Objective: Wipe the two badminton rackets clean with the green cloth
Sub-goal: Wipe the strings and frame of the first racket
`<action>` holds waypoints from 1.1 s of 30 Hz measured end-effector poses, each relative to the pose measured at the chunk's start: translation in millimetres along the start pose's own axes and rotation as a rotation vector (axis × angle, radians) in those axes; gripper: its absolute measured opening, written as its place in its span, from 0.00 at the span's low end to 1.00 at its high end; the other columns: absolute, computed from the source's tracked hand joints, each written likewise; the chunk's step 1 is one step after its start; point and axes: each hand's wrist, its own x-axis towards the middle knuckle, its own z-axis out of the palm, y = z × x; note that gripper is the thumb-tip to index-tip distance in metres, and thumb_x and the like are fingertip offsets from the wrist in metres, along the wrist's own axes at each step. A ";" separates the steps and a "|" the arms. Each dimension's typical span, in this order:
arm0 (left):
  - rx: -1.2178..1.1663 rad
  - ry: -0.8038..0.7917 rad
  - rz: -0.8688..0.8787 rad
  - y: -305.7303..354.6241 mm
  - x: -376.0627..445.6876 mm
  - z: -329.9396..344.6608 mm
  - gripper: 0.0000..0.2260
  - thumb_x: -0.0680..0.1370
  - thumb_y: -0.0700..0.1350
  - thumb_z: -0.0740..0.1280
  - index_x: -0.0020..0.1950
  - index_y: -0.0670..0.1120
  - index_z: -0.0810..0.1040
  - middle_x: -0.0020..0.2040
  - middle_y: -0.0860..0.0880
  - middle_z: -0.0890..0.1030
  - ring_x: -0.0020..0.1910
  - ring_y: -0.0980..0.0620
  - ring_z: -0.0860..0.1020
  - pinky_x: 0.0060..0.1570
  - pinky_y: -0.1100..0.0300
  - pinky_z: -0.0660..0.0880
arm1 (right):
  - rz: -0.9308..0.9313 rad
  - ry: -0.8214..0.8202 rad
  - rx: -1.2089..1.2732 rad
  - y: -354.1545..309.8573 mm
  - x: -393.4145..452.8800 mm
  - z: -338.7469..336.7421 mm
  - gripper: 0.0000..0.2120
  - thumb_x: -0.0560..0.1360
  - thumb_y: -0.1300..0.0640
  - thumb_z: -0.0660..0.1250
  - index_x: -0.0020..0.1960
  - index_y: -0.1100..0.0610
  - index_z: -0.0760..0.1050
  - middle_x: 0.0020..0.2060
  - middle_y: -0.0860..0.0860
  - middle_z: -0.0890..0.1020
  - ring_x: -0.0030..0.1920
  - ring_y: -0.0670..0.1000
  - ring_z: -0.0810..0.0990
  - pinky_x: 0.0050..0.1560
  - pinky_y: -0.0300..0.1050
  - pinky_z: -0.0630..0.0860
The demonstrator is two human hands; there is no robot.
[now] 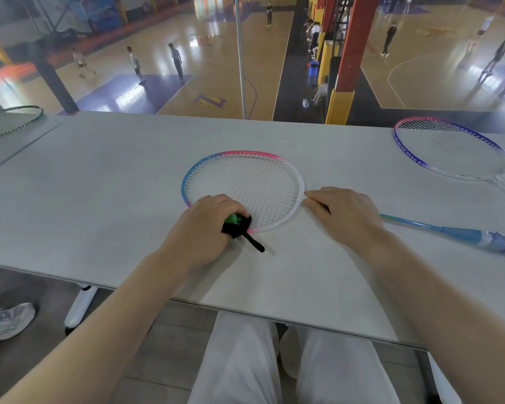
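Observation:
A badminton racket (245, 182) with a pink, blue and white frame lies flat on the white table (114, 185), its blue handle reaching right. My left hand (207, 225) is closed on the green cloth (236, 224), which has black edging and a black strap, and presses it on the near-left rim of the head. My right hand (344, 212) rests on the racket's throat and shaft, pinning it to the table. A second racket (449, 148), purple, pink and white, lies at the far right.
A green-framed racket (12, 121) lies at the far left on an adjoining table. Beyond the table's far edge is a drop to sports courts with people. My white-trousered legs and someone's grey shoe (6, 322) are below the near edge.

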 end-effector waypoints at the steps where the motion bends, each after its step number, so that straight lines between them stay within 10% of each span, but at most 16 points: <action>1: -0.008 -0.003 0.015 4.6 0.5 3.1 0.16 0.72 0.35 0.67 0.54 0.53 0.80 0.52 0.58 0.78 0.52 0.52 0.73 0.54 0.56 0.71 | 0.001 -0.001 -0.003 0.0 0.1 0.2 0.17 0.82 0.42 0.54 0.59 0.45 0.79 0.48 0.44 0.81 0.52 0.51 0.79 0.48 0.47 0.73; 10: -0.050 -0.032 0.117 45.3 31.7 27.9 0.15 0.73 0.38 0.67 0.54 0.54 0.79 0.50 0.58 0.77 0.50 0.52 0.73 0.51 0.58 0.70 | 0.018 -0.026 0.004 0.6 0.4 1.3 0.17 0.82 0.43 0.54 0.61 0.45 0.78 0.49 0.44 0.81 0.53 0.51 0.79 0.49 0.47 0.73; 17: -0.030 -0.014 0.090 51.3 69.4 31.8 0.09 0.75 0.42 0.70 0.54 0.53 0.79 0.48 0.54 0.78 0.48 0.51 0.74 0.46 0.59 0.68 | 0.029 -0.003 -0.007 1.7 1.5 4.0 0.16 0.81 0.45 0.54 0.39 0.51 0.70 0.34 0.47 0.73 0.40 0.52 0.75 0.38 0.47 0.68; 33: 0.228 0.101 0.033 47.8 156.1 40.8 0.11 0.76 0.35 0.64 0.56 0.45 0.77 0.52 0.46 0.77 0.53 0.45 0.72 0.46 0.55 0.69 | -0.028 0.023 -0.003 4.1 1.2 4.8 0.17 0.82 0.43 0.54 0.56 0.47 0.79 0.46 0.46 0.81 0.49 0.53 0.80 0.44 0.47 0.71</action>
